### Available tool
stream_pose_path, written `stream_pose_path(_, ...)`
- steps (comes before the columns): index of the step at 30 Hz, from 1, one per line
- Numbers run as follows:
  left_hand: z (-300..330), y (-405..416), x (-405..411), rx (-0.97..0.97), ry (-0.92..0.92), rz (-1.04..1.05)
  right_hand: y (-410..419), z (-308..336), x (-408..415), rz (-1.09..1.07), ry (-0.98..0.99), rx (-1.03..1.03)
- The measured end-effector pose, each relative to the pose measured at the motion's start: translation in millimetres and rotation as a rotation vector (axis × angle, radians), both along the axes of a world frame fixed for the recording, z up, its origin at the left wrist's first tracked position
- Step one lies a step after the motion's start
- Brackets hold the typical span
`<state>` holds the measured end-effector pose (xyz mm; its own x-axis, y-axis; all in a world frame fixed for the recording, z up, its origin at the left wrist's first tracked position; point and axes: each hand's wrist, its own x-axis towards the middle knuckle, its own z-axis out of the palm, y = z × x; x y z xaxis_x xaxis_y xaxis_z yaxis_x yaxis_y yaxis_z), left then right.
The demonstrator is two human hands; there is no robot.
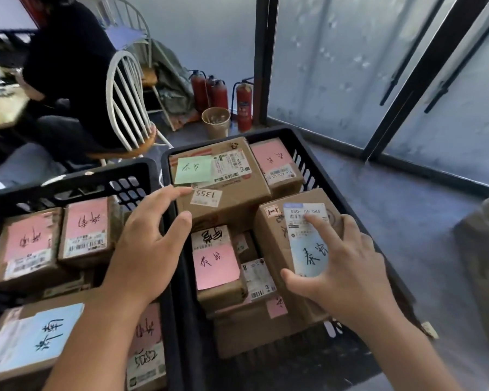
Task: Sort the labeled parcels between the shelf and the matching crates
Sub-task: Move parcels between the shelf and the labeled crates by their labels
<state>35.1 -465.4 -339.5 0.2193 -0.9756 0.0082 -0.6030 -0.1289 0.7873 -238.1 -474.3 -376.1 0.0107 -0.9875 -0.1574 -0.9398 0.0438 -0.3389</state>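
Observation:
Two black crates stand side by side, both filled with brown cardboard parcels. In the right crate [302, 145] a tall parcel with a blue label [277, 235] lies under my right hand [347, 266], whose spread fingers rest on its top and label. My left hand [150, 244] hovers open over the divide between the crates, fingertips near a large parcel with a green note [226, 176]. A parcel with a pink note [215, 266] sits between my hands. The left crate [76, 187] holds pink-labeled parcels [85, 230] and a blue-labeled one [31, 340].
A person in dark clothes sits on a white spindle chair [127, 108] at the back left. Red fire extinguishers [243, 103] and a tan bin [216, 121] stand by the wall. Frosted glass panels with black frames [407, 80] run along the right.

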Motion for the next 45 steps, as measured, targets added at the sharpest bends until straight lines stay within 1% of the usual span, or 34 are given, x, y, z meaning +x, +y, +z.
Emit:
stream_pose_path(7,-8.4,5.7,11.6,0.050,-0.011,0.005,-25.7,-43.9,10.9,-0.013,0.173,-0.022)
stream_pose_path(9,-9.9,6.9,14.6,0.051,-0.010,0.013,-26.5,-51.0,13.0,-0.014,0.193,-0.043)
stream_pose_path(13,-12.4,7.6,14.7,0.047,-0.013,0.025,-23.0,-58.1,10.3,-0.017,0.166,-0.067)
stream_pose_path(17,-12.2,7.3,9.7,0.035,-0.017,0.005,-25.5,-62.8,14.6,0.070,0.152,-0.150)
stream_pose_path(20,-6.7,9.0,5.7,0.022,-0.022,0.003,-30.7,-63.9,18.7,0.086,0.091,-0.128)
stream_pose_path(24,4.8,15.8,4.1,0.010,-0.145,0.001,-32.3,-58.6,17.4,0.107,0.063,-0.130)
stream_pose_path(28,24.1,28.2,8.2,-0.032,-0.198,0.039,-32.6,-26.5,26.0,0.160,-0.049,-0.218)
stream_pose_path(33,62.5,58.1,24.2,-0.128,-0.227,0.139,-32.2,51.4,57.0,0.314,-0.238,-0.359)
stream_pose_path(37,97.0,100.7,43.4,-0.192,-0.209,0.244,-10.5,114.2,91.1,0.405,-0.404,-0.439)
stream_pose_path(40,117.7,142.5,58.8,-0.262,-0.231,0.325,16.6,145.0,118.3,0.500,-0.491,-0.466)
stream_pose_path(43,134.1,190.5,73.5,-0.330,-0.232,0.396,50.4,166.6,142.6,0.598,-0.511,-0.476)
stream_pose_path(45,142.9,223.9,82.1,-0.365,-0.266,0.437,75.9,175.9,156.1,0.663,-0.508,-0.467)
